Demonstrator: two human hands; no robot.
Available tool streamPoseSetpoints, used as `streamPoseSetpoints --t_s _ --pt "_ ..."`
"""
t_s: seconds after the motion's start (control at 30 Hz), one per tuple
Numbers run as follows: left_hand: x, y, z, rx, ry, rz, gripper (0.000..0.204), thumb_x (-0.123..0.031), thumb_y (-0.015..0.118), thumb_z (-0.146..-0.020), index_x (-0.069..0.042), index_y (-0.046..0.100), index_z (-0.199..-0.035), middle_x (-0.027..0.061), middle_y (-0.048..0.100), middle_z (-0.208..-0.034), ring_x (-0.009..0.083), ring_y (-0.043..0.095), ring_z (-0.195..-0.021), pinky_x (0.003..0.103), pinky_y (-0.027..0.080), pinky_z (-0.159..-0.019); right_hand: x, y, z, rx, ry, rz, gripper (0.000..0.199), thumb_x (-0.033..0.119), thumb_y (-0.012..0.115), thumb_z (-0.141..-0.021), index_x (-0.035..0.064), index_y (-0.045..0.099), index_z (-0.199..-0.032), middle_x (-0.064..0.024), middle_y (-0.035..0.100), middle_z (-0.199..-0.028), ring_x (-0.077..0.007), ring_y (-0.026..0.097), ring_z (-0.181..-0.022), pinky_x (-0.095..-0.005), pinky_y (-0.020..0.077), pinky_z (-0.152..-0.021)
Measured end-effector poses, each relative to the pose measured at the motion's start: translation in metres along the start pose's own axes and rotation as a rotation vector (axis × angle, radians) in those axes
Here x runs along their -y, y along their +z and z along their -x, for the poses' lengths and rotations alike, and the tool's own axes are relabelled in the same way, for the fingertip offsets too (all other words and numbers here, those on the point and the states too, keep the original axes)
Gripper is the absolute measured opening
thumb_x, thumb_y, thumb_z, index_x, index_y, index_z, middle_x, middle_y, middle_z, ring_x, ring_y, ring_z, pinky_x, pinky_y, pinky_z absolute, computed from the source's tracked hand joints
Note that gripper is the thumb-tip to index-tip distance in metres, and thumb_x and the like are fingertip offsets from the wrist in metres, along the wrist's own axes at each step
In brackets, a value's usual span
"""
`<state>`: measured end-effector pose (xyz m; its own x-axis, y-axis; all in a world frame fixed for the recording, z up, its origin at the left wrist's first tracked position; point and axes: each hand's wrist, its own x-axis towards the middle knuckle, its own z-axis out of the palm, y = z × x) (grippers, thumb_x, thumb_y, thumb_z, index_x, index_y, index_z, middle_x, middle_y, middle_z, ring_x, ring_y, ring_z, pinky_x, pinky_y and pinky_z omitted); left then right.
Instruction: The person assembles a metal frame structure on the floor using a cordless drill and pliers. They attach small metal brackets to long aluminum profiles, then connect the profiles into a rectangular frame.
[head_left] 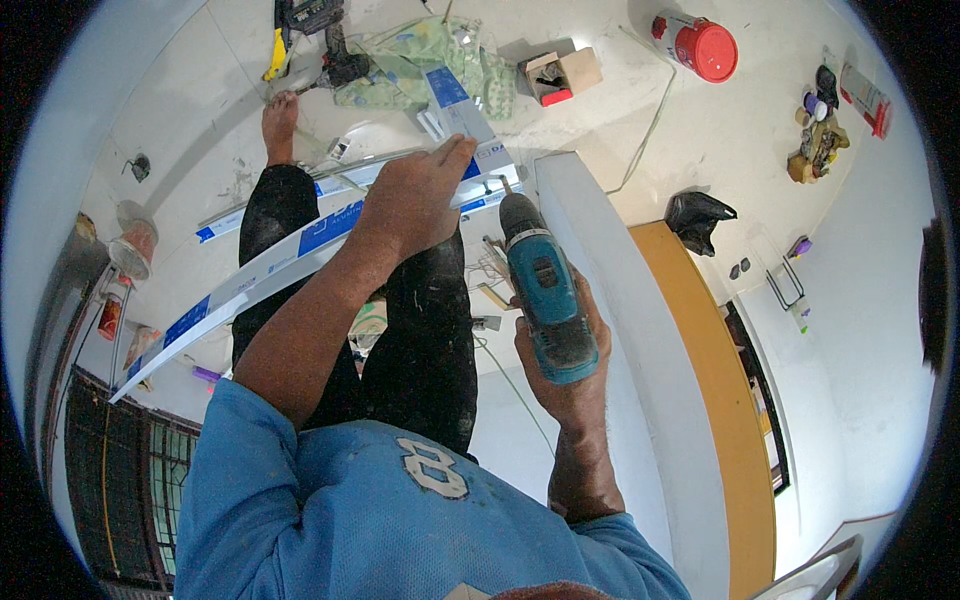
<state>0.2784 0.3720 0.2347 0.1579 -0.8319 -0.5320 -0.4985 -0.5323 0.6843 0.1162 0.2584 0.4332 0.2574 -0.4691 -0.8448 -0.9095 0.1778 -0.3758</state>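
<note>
My left hand (412, 198) is closed round a long white frame profile (265, 265) with blue-printed protective film, near its right end. There a shorter white profile (470, 115) with the same film meets it at a corner and points away from me. My right hand (570, 398) grips a teal and black cordless drill (548, 300) whose chuck points away toward that corner. The bit (505, 184) reaches the corner piece; whether it touches cannot be made out. My left thumb is hidden behind the hand.
A white ledge (620, 300) with a tan side (690, 340) runs along my right. Ahead lie a green patterned cloth (415, 60), a black power tool (345, 65), an opened small box (560, 78) and a red-lidded bucket (712, 52). A black bag (697, 220) lies beyond the ledge.
</note>
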Motion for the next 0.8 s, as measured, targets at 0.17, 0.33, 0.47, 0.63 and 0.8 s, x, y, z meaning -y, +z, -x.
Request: streamPoseSetpoints --t_s 0.17,0.33,0.47,0.63,0.8 --pt "0.001 0.0 0.0 -0.05 0.045 -0.031 0.08 -0.006 0.08 -0.075 0.001 0.055 -0.151 0.0263 0.065 -0.149 0.0413 0.074 -0.116 0.048 0.061 -0.101 0.005 0.001 -0.001 -0.039 -0.008 0.008 0.065 0.005 0.074 -0.092 0.0034 0.056 -0.154 -0.0198 0.077 -0.128 -0.0285 0.076 -0.121 -0.0483 0.0593 -0.108" --pt "0.0 0.0 0.001 -0.068 0.058 -0.035 0.08 -0.006 0.081 -0.074 0.003 0.055 -0.149 0.0274 0.065 -0.148 0.0405 0.075 -0.11 0.047 0.063 -0.098 0.005 -0.004 -0.002 -0.017 -0.049 0.006 0.066 0.005 0.077 -0.091 0.003 0.057 -0.153 -0.0202 0.076 -0.13 -0.0284 0.074 -0.123 -0.0472 0.0594 -0.108" --pt "-0.003 -0.002 0.001 -0.049 0.037 -0.038 0.081 -0.005 0.081 -0.073 0.003 0.056 -0.149 0.0272 0.066 -0.147 0.0404 0.076 -0.11 0.047 0.063 -0.098 0.005 -0.005 -0.004 -0.019 -0.064 0.029 0.065 0.004 0.077 -0.09 0.0025 0.058 -0.153 -0.0189 0.076 -0.131 -0.0271 0.074 -0.123 -0.046 0.059 -0.108" --pt "0.001 0.002 0.0 -0.074 0.04 -0.023 0.077 -0.005 0.08 -0.075 0.003 0.056 -0.149 0.0272 0.067 -0.146 0.0419 0.075 -0.112 0.049 0.062 -0.099 0.012 -0.018 0.008 0.017 -0.049 0.009 0.084 0.0 0.079 -0.085 0.0064 0.05 -0.164 -0.0191 0.073 -0.142 -0.0254 0.071 -0.13 -0.0404 0.0551 -0.112" --pt "0.003 0.006 0.0 -0.09 0.039 0.0 0.069 -0.008 0.077 -0.082 0.0 0.058 -0.149 0.0264 0.066 -0.147 0.045 0.073 -0.116 0.051 0.061 -0.101 0.009 -0.021 0.019 0.064 0.031 -0.023 0.088 -0.001 0.076 -0.081 0.0045 0.049 -0.164 -0.0186 0.072 -0.144 -0.0249 0.07 -0.132 -0.0408 0.0527 -0.115"
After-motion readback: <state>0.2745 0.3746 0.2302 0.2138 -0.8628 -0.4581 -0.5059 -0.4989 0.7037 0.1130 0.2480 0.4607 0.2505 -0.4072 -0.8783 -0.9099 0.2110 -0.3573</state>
